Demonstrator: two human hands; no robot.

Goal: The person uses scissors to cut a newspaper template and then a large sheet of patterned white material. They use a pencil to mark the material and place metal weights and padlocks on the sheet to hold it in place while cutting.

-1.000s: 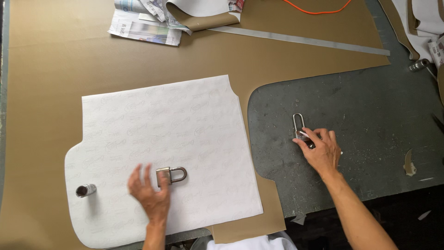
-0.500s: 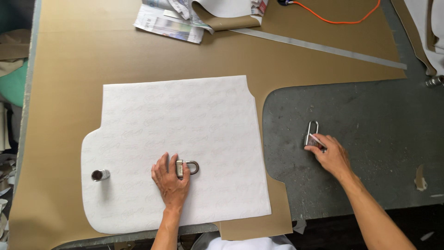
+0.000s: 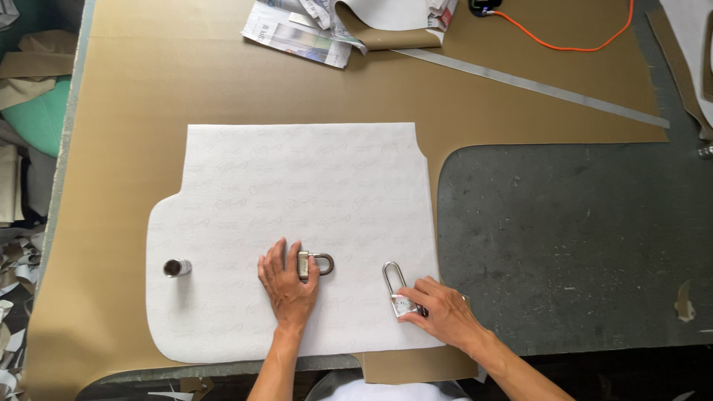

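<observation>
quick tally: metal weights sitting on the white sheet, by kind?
Padlocks: 2, one under the left hand, one under the right hand
Small metal cylinder: 1
Total: 3 on the white sheet

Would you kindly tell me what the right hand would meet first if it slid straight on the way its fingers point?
The right hand points up-left, so it would probably first meet the long-shackled padlock it already touches, lying on the white sheet.

A silver padlock (image 3: 315,263) lay flat on the white patterned sheet (image 3: 312,186), shackle pointing right, body half covered. A second, long-shackled padlock (image 3: 396,289) lay near the sheet's lower right edge, shackle pointing away.
</observation>
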